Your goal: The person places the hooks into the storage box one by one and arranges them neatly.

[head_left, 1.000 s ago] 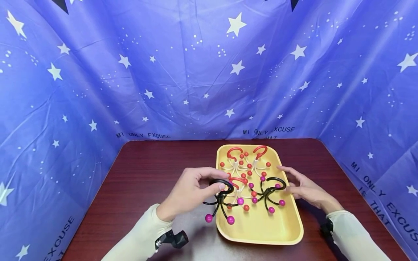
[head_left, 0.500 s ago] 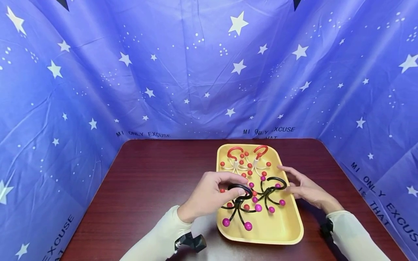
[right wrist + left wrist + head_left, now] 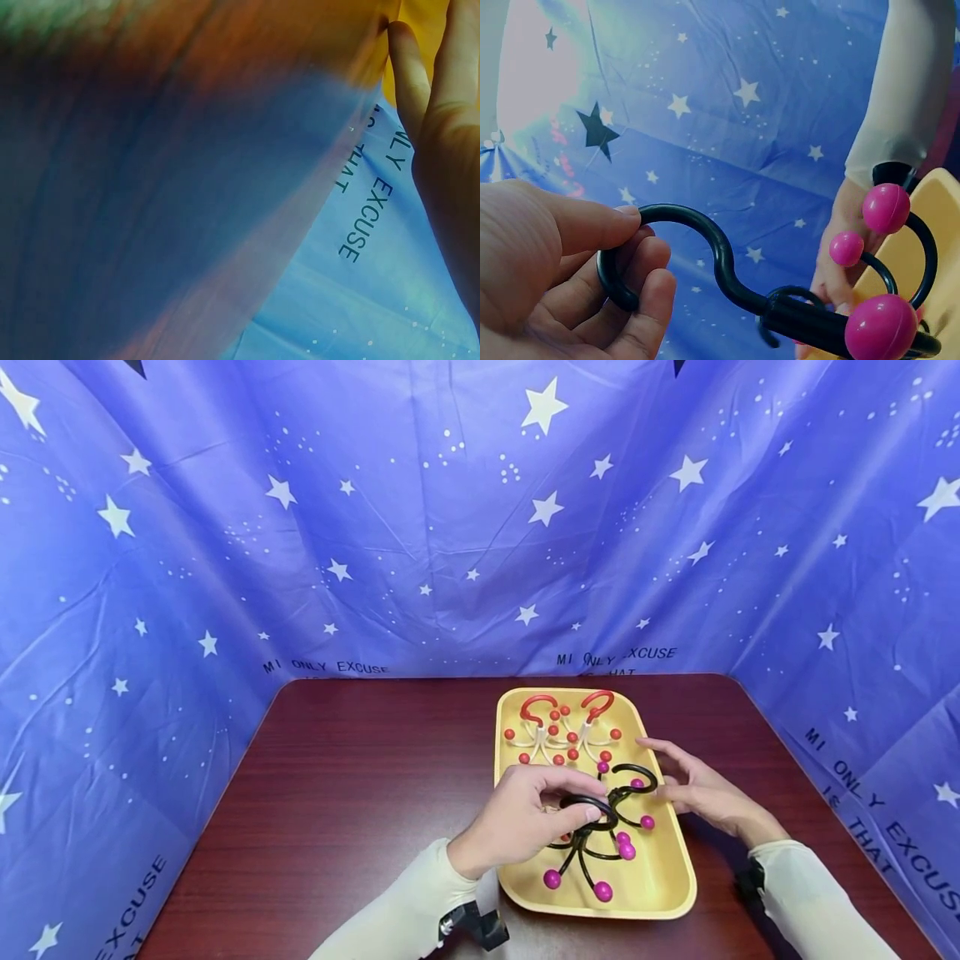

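Note:
In the head view my left hand (image 3: 513, 827) pinches the curved top of a black hook hanger (image 3: 581, 843) with pink ball tips over the yellow tray (image 3: 592, 897). The left wrist view shows thumb and fingers on that curve, the hanger's shaft (image 3: 810, 324) slanting away to the right. Another black hook hanger (image 3: 636, 768) lies in the tray, partly behind the held one. My right hand (image 3: 708, 795) has its fingers fairly straight against the tray's right side; the right wrist view shows the fingers (image 3: 457, 67) by the yellow wall.
Two white hook hangers with red tops, one on the left (image 3: 540, 735) and one on the right (image 3: 588, 735), lie at the tray's far end. My left hand mostly hides another with red balls. Around the tray spreads a dark red-brown table (image 3: 360, 777), with a blue star curtain (image 3: 420, 527) behind.
My left hand has carried the black hook hanger rightward, from over the tray's left rim to above its middle, now partly covering the other black one. The right hand stays at the tray's side.

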A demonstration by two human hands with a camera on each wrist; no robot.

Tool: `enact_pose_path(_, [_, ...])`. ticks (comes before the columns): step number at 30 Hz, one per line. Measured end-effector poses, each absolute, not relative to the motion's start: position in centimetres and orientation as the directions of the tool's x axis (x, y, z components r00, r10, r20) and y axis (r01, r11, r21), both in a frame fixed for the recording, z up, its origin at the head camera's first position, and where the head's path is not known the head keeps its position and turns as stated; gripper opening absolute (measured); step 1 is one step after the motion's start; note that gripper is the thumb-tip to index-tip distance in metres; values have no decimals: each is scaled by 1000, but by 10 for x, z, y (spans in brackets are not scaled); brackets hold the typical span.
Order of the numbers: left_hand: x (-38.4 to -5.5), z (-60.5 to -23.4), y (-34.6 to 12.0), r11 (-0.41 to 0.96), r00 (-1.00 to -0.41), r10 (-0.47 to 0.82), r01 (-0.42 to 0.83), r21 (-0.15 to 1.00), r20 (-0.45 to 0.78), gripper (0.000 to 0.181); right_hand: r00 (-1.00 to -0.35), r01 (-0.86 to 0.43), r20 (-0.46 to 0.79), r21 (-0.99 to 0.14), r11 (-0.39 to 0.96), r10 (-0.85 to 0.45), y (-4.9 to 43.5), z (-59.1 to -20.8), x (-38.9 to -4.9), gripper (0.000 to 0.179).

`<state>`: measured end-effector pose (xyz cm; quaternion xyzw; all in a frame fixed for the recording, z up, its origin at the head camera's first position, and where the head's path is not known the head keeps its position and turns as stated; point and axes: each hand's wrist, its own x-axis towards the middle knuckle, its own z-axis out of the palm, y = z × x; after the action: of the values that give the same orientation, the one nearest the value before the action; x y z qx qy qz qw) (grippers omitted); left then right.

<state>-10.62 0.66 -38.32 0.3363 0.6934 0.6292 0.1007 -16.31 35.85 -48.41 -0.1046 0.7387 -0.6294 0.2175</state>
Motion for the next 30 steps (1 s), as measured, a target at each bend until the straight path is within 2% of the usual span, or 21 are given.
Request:
enact_pose_path(8, [-102, -396, 24, 24, -766, 589, 337, 941, 259, 20, -881, 110, -185, -975, 192, -436, 359, -483, -163, 84])
enact_pose_path(24, [-100, -418, 48, 5, -795, 570, 255, 967, 207, 19, -888, 106, -177, -977, 187, -425, 359, -484, -164, 85])
enact_pose_path(30, [-104, -419, 52, 16, -794, 566, 279, 960, 221, 18, -889, 107, -178, -977, 187, -422, 359, -485, -165, 85])
